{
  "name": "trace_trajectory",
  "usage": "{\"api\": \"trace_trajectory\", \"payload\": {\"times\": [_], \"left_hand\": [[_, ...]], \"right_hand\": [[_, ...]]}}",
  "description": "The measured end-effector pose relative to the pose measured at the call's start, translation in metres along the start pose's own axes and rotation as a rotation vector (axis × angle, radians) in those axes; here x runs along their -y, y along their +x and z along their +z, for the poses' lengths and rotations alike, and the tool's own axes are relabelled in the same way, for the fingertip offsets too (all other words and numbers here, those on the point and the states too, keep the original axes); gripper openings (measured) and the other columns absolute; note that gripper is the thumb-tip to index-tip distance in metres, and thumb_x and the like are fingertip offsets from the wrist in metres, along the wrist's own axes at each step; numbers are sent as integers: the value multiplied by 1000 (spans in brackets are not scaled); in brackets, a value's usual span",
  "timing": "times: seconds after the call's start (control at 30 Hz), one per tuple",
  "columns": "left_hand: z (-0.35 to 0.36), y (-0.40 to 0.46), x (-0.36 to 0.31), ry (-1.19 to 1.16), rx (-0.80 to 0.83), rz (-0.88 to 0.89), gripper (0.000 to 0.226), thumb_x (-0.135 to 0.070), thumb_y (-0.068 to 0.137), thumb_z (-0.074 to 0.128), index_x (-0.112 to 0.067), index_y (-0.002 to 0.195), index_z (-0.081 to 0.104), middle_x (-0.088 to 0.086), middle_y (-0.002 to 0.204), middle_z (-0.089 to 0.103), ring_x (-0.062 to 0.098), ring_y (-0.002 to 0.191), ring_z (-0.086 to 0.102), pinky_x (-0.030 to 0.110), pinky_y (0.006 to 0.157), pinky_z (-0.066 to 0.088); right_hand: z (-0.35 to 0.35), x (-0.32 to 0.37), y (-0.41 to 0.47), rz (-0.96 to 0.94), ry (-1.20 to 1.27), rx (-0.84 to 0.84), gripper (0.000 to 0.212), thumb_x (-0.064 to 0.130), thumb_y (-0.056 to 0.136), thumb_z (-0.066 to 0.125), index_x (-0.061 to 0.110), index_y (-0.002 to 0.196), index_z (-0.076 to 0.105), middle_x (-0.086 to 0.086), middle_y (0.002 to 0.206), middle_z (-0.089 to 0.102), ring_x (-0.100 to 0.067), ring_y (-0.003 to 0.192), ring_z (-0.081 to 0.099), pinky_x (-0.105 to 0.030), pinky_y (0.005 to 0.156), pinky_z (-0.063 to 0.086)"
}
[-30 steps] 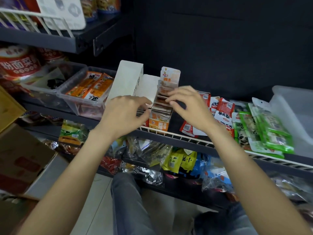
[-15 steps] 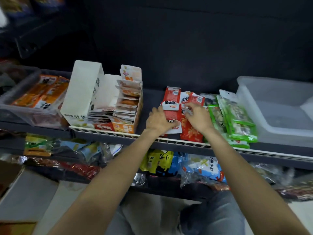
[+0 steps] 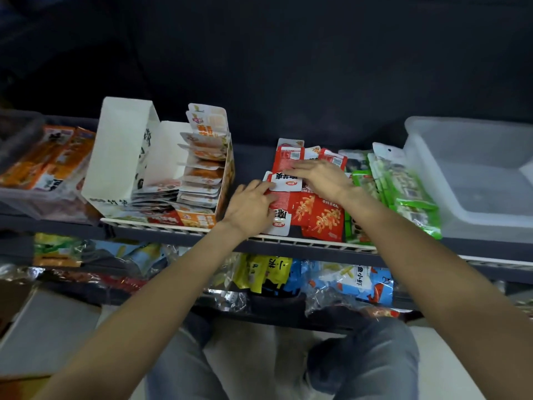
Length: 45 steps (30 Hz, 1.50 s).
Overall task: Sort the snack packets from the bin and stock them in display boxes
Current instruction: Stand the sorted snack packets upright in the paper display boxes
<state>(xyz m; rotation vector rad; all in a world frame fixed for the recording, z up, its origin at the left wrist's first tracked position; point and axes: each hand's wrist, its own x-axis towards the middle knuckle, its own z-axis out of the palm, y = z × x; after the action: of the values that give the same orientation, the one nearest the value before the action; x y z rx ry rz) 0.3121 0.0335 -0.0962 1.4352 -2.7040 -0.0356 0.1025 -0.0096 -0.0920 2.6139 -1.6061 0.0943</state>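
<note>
A loose heap of red snack packets (image 3: 314,210) is spread on the shelf (image 3: 253,160), between the orange display box (image 3: 210,168) on the left and a stack of green packets (image 3: 403,189) on the right. Both hands are laid on this heap. The left hand (image 3: 251,206) is set at the heap's left edge; its fingers (image 3: 264,187) are extended, only lightly bent, and are pressed flat against a red-and-white packet (image 3: 284,181), whose white end is seen just beyond the fingertips. No packet is seen enclosed by them. The right hand (image 3: 323,179) is placed palm down further back on the heap, its fingers stretched leftward over the upper red packets, which are touched from above rather than clasped; whether anything is caught beneath the palm cannot be told. More red packets lie exposed in front of the right wrist, up to the white wire rail (image 3: 311,242) of the shelf edge.

The orange display box is filled with a row of upright orange packets. A white display box (image 3: 121,148) stands touching it on the left. A clear plastic bin (image 3: 473,174) is set at the far right of the shelf, just beside the green packets.
</note>
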Motion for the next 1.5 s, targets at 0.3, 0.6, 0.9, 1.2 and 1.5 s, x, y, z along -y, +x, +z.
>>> {"api": "trace_trajectory", "payload": {"times": [0.3, 0.6, 0.9, 1.2, 1.5], "left_hand": [[-6, -5, 18, 59, 170, 93, 64, -8, 91, 55, -28, 147, 30, 0, 158, 13, 22, 142, 18, 42, 111, 28], [-18, 16, 12, 280, 325, 335, 66, -51, 94, 45, -37, 149, 11, 6, 156, 17, 25, 140, 25, 41, 112, 25], [-7, 7, -13, 404, 26, 475, 38, -34, 103, 31, -7, 121, 51, 11, 117, 61, 26, 101, 62, 36, 78, 51], [-27, -7, -13, 3, -344, 49, 15, -23, 97, 45, -14, 108, 49, 4, 99, 67, 20, 85, 66, 32, 63, 52], [-115, -77, -2, -1140, -808, -298, 10, -15, 92, 60, -17, 95, 51, -5, 95, 68, 3, 85, 67, 21, 72, 55]], "right_hand": [[-23, 9, -31, 322, 416, -565, 25, 21, 99, 43, 6, 92, 61, -8, 82, 67, -24, 68, 61, -30, 55, 43], [-25, 35, -69, 363, 450, -464, 18, 15, 97, 50, 6, 103, 64, -5, 86, 68, -7, 65, 48, -23, 60, 31], [-32, 35, -84, 639, 573, -559, 19, 20, 97, 50, 8, 107, 62, -9, 87, 72, -25, 71, 66, -42, 65, 53], [-48, 49, -101, 765, 791, -559, 19, 24, 99, 45, 8, 97, 55, -11, 88, 69, -29, 69, 68, -49, 65, 54], [-88, 80, -99, 602, 967, -645, 16, 26, 99, 47, 13, 93, 53, 5, 92, 70, -7, 76, 69, -21, 62, 52]]}}
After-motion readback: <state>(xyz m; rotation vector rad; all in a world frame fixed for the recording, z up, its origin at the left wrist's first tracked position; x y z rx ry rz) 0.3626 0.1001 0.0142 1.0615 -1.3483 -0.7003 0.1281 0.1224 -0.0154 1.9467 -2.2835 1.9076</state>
